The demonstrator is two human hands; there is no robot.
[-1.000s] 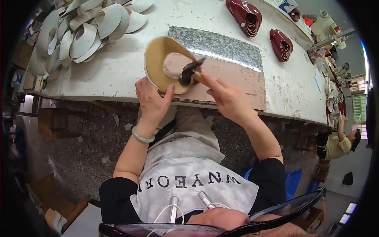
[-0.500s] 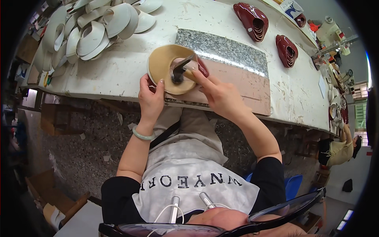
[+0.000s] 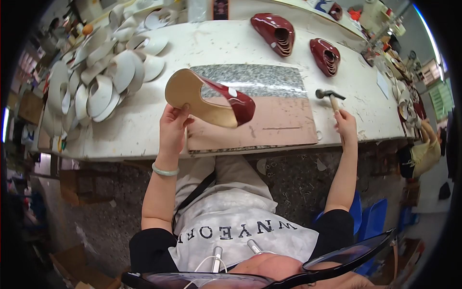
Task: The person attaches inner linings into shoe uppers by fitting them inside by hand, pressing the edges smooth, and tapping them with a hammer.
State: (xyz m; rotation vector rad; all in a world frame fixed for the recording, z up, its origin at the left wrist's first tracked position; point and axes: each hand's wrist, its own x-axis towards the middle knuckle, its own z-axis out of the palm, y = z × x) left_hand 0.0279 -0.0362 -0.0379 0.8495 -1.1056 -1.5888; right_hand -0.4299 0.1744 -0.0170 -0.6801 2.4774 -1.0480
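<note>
Pinched between the fingers and thumb of my left hand (image 3: 174, 124) is a shoe upper (image 3: 244, 107), tan inside and glossy dark red outside, with a small white spot. It is held up above a work board (image 3: 260, 127), part speckled grey stone and part pinkish surface. Off the board's right side, my right hand (image 3: 345, 126) is closed round the wooden handle of a hammer (image 3: 329, 94). Its dark metal head points away from me, over the white table.
A heap of white curved shoe pieces (image 3: 103, 84) covers the table's left part. Two nested stacks of dark red uppers, a larger stack (image 3: 272, 33) and a smaller stack (image 3: 325, 55), lie beyond the board. Blue stools (image 3: 373, 221) stand at my right; another person (image 3: 421, 149) works far right.
The hammer has left the inside of the upper and moved right, past the board. My left hand has lifted and turned the upper, so its red outer side shows more.
</note>
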